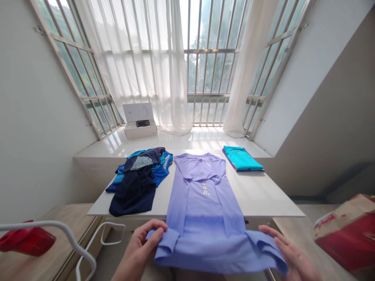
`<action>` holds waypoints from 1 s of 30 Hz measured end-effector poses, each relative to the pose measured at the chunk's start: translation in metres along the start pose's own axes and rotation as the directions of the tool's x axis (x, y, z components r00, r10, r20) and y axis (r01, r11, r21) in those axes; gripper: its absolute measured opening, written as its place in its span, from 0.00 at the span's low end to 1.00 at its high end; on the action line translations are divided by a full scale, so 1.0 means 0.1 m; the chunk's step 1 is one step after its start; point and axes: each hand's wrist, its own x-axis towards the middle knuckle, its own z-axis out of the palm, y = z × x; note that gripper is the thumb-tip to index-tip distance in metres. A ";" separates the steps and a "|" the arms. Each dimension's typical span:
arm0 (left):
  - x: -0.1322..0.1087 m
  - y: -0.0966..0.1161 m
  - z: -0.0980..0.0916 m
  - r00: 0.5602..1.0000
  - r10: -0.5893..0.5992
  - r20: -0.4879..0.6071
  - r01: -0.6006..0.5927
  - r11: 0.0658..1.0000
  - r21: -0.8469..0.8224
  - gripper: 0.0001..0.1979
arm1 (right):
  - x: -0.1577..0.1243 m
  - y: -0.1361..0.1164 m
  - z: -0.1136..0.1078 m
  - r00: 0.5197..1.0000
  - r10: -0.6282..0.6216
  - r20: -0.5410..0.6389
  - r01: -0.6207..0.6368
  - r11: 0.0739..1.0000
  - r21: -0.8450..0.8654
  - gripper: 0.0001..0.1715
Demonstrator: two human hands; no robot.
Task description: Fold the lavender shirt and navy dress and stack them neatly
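Note:
A lavender T-shirt lies lengthwise on the white table, sleeves folded in, with its hem hanging over the near edge. My left hand pinches the hem's left corner, fingers closed on the cloth. My right hand holds the hem's right corner, with its fingers under and along the fabric.
A heap of dark navy and blue clothes lies on the table's left. A folded teal stack sits at the far right. A white open box stands on the window ledge. White rack tubes, a red item and a red-brown bag flank me.

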 end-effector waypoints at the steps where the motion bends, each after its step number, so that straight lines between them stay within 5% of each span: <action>1: 0.22 0.11 0.06 0.999 -0.010 0.034 0.013 0.994 -0.106 0.26 | 0.17 -0.15 0.11 0.999 -0.028 0.040 0.025 0.997 0.074 0.36; 4: 0.94 0.36 0.24 0.991 -0.032 0.133 0.072 0.948 -0.311 0.23 | 0.72 -0.45 0.46 0.987 -0.016 0.160 -0.039 0.941 0.335 0.26; 7: 1.55 0.37 0.35 0.981 -0.138 0.132 0.179 0.908 -0.380 0.18 | 1.22 -0.45 0.70 0.986 0.018 0.166 -0.094 0.881 0.464 0.24; 9: 1.79 0.26 0.35 0.991 -0.131 0.018 0.130 0.938 -0.321 0.21 | 1.45 -0.30 0.74 0.999 -0.020 0.049 0.000 0.929 0.370 0.33; 11: 1.90 0.11 0.30 0.998 -0.031 -0.049 0.023 0.987 -0.157 0.28 | 1.56 -0.11 0.71 0.979 -0.190 -0.068 0.197 0.972 0.130 0.39; 14: 1.89 -0.09 0.23 0.963 0.265 0.055 -0.269 0.925 0.269 0.24 | 1.57 0.09 0.67 0.887 -0.461 0.024 0.440 0.828 -0.346 0.28; 16: 1.86 -0.18 0.23 0.877 0.409 0.253 -0.479 0.700 0.530 0.20 | 1.54 0.13 0.70 0.809 -0.547 0.215 0.561 0.612 -0.557 0.25; 18: 1.87 -0.24 0.28 0.795 0.415 0.443 -0.600 0.423 0.679 0.24 | 1.55 0.13 0.77 0.740 -0.542 0.399 0.643 0.395 -0.656 0.27; 21: 1.94 -0.30 0.37 0.760 0.330 0.560 -0.624 0.129 0.771 0.32 | 1.65 0.13 0.83 0.697 -0.471 0.540 0.670 0.160 -0.725 0.32; 25: 1.85 -0.27 0.34 0.727 0.386 0.568 -0.610 -0.015 0.792 0.31 | 1.61 0.23 0.69 0.631 -0.564 0.533 0.652 0.011 -0.758 0.30; 29: 1.42 -0.38 0.15 0.603 0.481 0.636 -0.687 -0.093 0.721 0.30 | 1.26 0.49 0.43 0.441 -0.676 0.591 0.714 -0.134 -0.687 0.34; 30: 1.31 -0.47 0.10 0.543 0.502 0.673 -0.717 -0.141 0.683 0.32 | 1.17 0.59 0.39 0.388 -0.682 0.620 0.725 -0.191 -0.662 0.37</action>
